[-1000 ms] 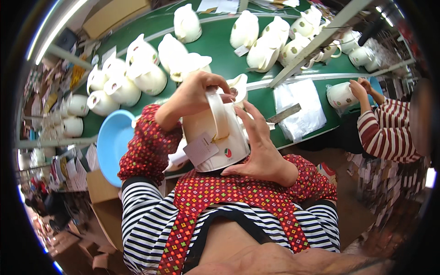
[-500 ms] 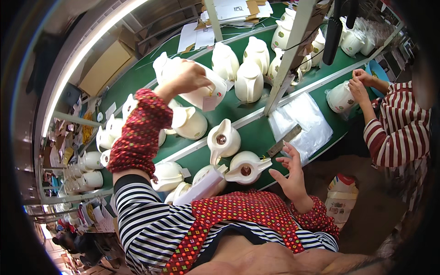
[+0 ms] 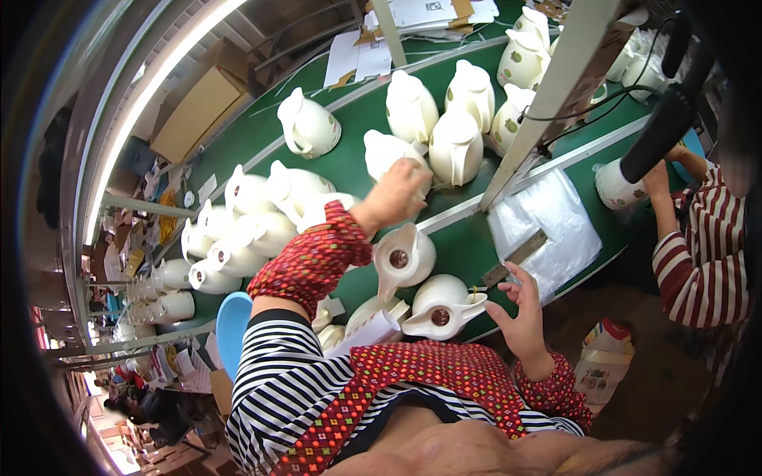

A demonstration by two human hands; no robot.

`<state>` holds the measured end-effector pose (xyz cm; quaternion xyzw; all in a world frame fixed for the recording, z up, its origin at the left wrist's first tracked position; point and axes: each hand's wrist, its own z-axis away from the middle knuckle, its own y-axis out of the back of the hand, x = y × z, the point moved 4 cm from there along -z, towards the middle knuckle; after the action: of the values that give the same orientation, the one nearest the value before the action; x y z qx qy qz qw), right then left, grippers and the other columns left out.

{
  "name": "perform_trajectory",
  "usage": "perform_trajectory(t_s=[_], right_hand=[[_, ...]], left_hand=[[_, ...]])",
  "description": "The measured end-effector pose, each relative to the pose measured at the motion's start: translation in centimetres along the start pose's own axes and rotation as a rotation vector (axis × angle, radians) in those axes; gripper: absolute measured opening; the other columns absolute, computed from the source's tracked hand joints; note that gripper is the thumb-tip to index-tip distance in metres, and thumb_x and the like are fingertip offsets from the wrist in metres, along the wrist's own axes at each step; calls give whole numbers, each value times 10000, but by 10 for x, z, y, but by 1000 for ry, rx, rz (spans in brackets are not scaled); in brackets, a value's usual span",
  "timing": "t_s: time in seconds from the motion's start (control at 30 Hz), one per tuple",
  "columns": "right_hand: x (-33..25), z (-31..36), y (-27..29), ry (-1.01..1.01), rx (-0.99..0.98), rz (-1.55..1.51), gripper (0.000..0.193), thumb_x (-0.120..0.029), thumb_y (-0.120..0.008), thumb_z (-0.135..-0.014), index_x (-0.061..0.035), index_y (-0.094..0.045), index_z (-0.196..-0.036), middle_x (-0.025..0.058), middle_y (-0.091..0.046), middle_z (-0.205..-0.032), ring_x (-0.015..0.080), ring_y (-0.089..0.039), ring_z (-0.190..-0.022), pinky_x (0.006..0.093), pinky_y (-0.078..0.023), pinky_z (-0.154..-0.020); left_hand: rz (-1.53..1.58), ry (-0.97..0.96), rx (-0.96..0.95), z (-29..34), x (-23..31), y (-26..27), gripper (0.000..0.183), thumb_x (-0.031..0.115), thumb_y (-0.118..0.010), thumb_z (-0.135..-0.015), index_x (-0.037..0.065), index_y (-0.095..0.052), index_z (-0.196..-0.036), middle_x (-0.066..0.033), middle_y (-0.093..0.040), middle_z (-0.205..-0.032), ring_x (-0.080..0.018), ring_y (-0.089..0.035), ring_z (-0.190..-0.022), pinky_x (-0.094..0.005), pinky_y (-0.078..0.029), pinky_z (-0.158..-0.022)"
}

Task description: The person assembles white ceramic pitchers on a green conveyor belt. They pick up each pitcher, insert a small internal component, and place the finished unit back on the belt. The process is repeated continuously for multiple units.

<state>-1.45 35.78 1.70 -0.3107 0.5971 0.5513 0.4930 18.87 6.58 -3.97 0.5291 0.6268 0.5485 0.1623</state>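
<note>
My left hand [image 3: 399,190] reaches across the green conveyor, its fingers curled on the near side of a cream-white jug [image 3: 387,152] that stands upright. Part of that jug is covered by the hand. Closer to me are two jugs with uncovered tops, one upper jug [image 3: 406,258] and one lower jug [image 3: 448,301], their reddish-brown insides showing. My right hand [image 3: 520,313] hovers just right of the lower jug, fingers apart and holding nothing. A white paper roll [image 3: 371,332] lies against my apron, over other jugs.
Clear plastic bags [image 3: 556,230] lie under a flat bar [image 3: 516,258] at right. A metal post [image 3: 548,103] rises beyond them. More jugs [image 3: 254,230] crowd the left. A blue basin [image 3: 232,333] is by my left elbow. A co-worker's hand [image 3: 657,181] touches another jug.
My left hand has moved right and nearer; the jug once tilted beneath it now stands upright. My right hand stays raised and open. The view has shifted, and a blue basin shows at left.
</note>
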Motion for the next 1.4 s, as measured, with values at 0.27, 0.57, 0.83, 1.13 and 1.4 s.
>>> perform_trajectory(t_s=[0.27, 0.57, 0.83, 1.13, 1.4], right_hand=[[-29, 8, -18, 55, -52, 16, 433, -123, -822, -846, -45, -682, -1249, 159, -578, -1358, 278, -599, -1194, 386, -481, -1029], [-67, 47, -51, 172, -138, 115, 369, -94, -812, -837, -45, -707, -1187, 165, -609, -1321, 312, -609, -1219, 393, -464, -1051], [-125, 61, -87, 376, -258, -8, 203, -7, -778, -852, -20, -751, -1053, 111, -673, -1100, 236, -653, -1026, 323, -502, -912], [-182, 77, -157, 316, -640, -70, 132, -60, -755, -908, 1, -752, -1026, 137, -722, -1112, 196, -686, -1020, 323, -531, -889], [-187, 135, -196, 504, -1179, 104, 255, -109, -705, -955, -34, -645, -1192, 150, -676, -1133, 316, -669, -1082, 409, -532, -940]], left_hand=[[-145, 914, -336, 176, -75, 119, 947, 289, -889, -706, -52, -427, -1459, -288, -538, -1405, -425, -556, -1286, -457, -471, -1084], [271, 944, 106, 253, -102, 60, 512, 368, -855, -795, -75, -732, -1021, -201, -758, -895, -310, -736, -859, -425, -558, -837], [1339, 784, 471, 204, 21, 152, 146, 173, -566, -1080, 41, -596, -1135, -5, -635, -797, -105, -544, -620, -252, -468, -601], [2009, 292, 452, 229, 139, 207, 217, 59, -451, -1069, -58, -519, -1239, -101, -615, -1093, -133, -548, -813, -289, -475, -767], [2250, 549, 676, 228, 156, 162, 298, 14, -427, -1055, -133, -441, -1314, -73, -501, -987, -129, -461, -784, -277, -422, -715]])
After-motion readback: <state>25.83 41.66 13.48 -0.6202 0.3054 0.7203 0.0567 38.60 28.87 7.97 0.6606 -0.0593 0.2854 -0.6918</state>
